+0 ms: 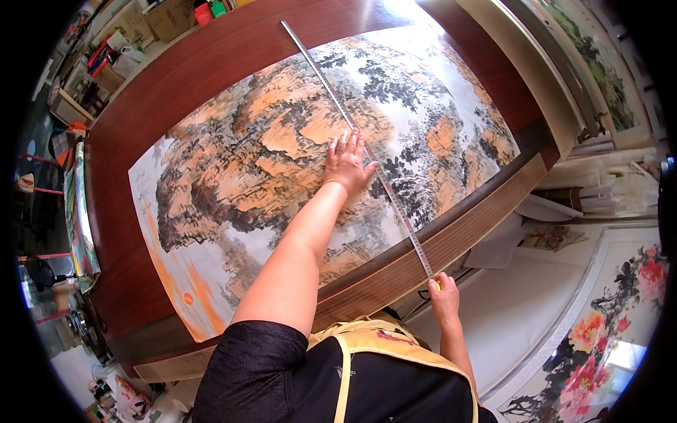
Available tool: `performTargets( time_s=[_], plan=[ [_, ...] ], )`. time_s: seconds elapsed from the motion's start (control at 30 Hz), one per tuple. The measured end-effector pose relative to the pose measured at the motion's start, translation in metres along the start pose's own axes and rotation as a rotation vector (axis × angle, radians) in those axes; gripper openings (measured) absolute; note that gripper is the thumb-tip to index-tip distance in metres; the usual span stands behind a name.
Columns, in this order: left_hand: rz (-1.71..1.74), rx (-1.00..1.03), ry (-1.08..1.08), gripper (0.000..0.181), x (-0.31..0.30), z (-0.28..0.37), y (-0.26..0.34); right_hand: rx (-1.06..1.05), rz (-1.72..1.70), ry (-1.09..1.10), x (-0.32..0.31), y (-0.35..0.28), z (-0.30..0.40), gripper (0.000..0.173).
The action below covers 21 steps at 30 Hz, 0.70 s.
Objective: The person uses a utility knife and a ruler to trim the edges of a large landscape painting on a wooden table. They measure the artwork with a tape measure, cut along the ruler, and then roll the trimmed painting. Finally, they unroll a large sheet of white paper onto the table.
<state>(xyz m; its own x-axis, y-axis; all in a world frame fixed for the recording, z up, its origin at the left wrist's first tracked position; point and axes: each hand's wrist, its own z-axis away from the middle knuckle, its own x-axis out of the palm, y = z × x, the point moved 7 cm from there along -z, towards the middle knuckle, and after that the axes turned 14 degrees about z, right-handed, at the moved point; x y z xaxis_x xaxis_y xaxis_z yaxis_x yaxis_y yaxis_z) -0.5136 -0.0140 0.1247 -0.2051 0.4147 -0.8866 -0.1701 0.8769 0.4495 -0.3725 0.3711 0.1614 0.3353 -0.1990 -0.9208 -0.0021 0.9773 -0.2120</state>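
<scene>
A large landscape painting on paper (280, 137), in orange, grey and black ink, lies flat on the dark red table (121, 116). Across its width runs an extended steel tape measure (399, 209), from beyond the far edge of the paper to past the table's near edge. My left hand (349, 164) rests palm down on the painting, with its thumb spread and its index finger against the blade. Off the near edge, my right hand (445, 297) grips the end of the tape measure where its case is; a bit of yellow shows between the fingers, the rest is hidden.
A wooden strip with long grooves (381, 285) edges the table in front of me. To the right stand a framed flower painting (582, 338) and paper rolls (624, 174). Cardboard boxes (169, 21) crowd the far left, and a rolled colourful print (80, 222) leans at the left edge.
</scene>
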Motion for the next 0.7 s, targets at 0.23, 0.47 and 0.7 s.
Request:
performTargets(
  time_s=[0.23, 0.47, 0.7],
  plan=[
    [-0.004, -0.004, -0.003, 0.079, 0.003, 0.000, -0.002, -0.009, 0.011, -0.018, 0.000, 0.003, -0.001, 0.026],
    [-0.027, -0.027, -0.028, 0.079, 0.003, 0.000, -0.003, -0.074, -0.048, -0.030, -0.001, 0.007, -0.001, 0.028],
    [-0.086, -0.031, -0.075, 0.082, 0.016, -0.016, -0.004, -0.196, -0.163, -0.202, -0.001, 0.023, -0.008, 0.045]
  ],
)
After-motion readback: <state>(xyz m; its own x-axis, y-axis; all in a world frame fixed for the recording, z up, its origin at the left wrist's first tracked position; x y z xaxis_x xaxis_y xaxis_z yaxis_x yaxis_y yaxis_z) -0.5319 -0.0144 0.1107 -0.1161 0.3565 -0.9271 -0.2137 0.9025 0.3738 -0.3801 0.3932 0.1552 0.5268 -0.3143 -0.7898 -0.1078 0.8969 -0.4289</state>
